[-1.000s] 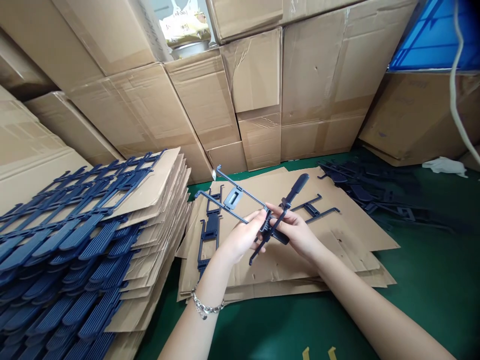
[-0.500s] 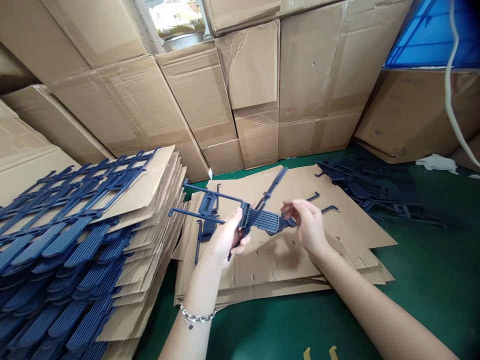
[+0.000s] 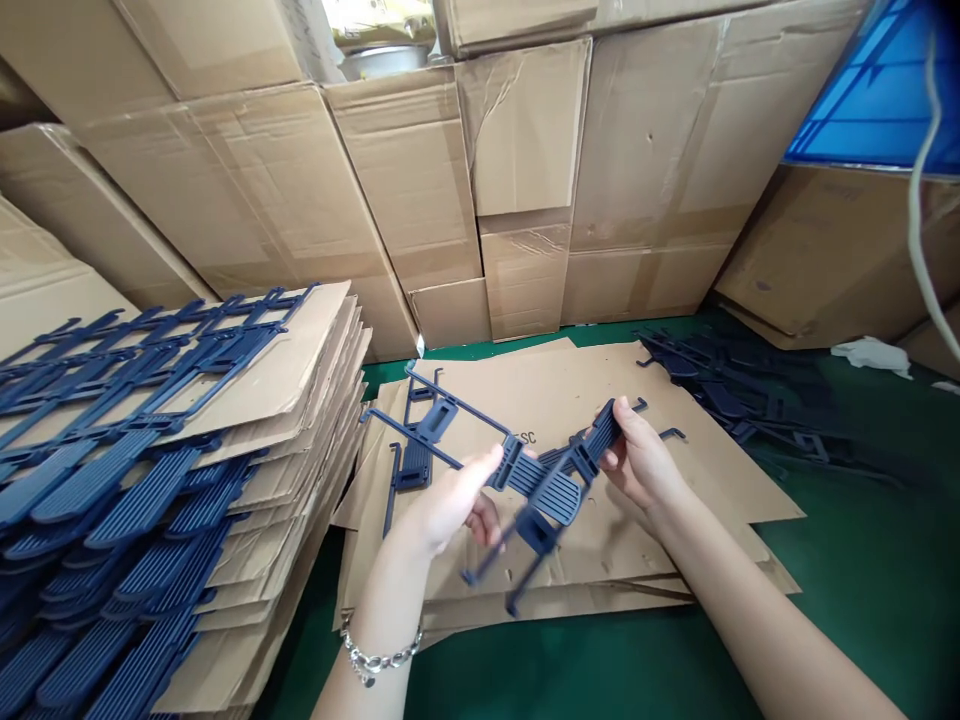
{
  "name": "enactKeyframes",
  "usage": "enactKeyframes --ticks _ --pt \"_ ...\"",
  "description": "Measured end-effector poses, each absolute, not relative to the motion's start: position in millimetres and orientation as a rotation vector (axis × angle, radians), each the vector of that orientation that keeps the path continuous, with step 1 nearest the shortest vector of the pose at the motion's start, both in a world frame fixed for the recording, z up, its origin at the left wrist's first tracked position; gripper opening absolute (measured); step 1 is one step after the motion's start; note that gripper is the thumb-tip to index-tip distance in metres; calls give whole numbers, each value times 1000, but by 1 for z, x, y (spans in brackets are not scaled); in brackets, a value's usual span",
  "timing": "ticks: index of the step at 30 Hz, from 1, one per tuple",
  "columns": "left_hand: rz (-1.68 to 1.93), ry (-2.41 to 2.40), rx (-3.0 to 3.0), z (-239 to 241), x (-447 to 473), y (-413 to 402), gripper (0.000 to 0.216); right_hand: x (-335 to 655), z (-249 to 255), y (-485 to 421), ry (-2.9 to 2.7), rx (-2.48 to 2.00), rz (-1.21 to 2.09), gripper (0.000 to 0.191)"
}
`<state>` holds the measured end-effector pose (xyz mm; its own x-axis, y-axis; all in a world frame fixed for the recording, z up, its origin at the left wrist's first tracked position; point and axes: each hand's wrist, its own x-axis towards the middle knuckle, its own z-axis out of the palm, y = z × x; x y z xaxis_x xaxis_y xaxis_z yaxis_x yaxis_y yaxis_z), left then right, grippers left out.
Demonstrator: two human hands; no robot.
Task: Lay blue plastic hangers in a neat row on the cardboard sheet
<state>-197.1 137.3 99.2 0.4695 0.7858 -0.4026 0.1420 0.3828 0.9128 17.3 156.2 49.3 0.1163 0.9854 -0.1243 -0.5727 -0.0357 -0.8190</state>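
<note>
My left hand [image 3: 454,505] is closed on a dark blue plastic piece with a ribbed, rounded paddle and two long hooked arms [image 3: 436,420], which point up and to the left. Between the fingertips of my right hand [image 3: 643,465] is the ribbed end of a second such piece [image 3: 598,438]. Its hooked arms slant down to the left, crossing close to the first paddle; whether the two touch I cannot tell. Beneath both hands lie flat cardboard sheets [image 3: 630,540]. More blue pieces [image 3: 414,467] rest on them at the left, and others are partly hidden behind my hands.
A tall stack of cardboard sheets [image 3: 319,385] layered with blue pieces [image 3: 142,475] stands at left. Loose blue pieces [image 3: 720,395] lie heaped at right on the green surface [image 3: 510,665]. Cardboard boxes [image 3: 532,130] wall the back. A white cable [image 3: 916,220] hangs at right.
My right hand has closed on the second piece, which has swung over so its hooked arms point down and left. The first piece stays in my left hand, shifted slightly right.
</note>
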Motion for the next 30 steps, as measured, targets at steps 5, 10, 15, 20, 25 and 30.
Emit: enactKeyframes --ticks 5,10,15,20,25,30 --pt "892 872 961 111 -223 142 36 19 51 157 -478 -981 1399 39" --pt "747 704 984 94 -235 142 29 28 45 167 -207 -974 1191 26" --pt "377 454 1157 90 -222 130 40 21 36 170 -310 -914 1071 29" --pt "-44 365 1303 103 -198 112 36 0 20 162 -974 -1139 917 39" --pt "-255 218 1399 99 -186 107 33 -18 1 151 -1754 -1296 472 32" --pt "-38 92 1273 88 -187 106 43 -37 7 136 -2013 -1313 498 33"
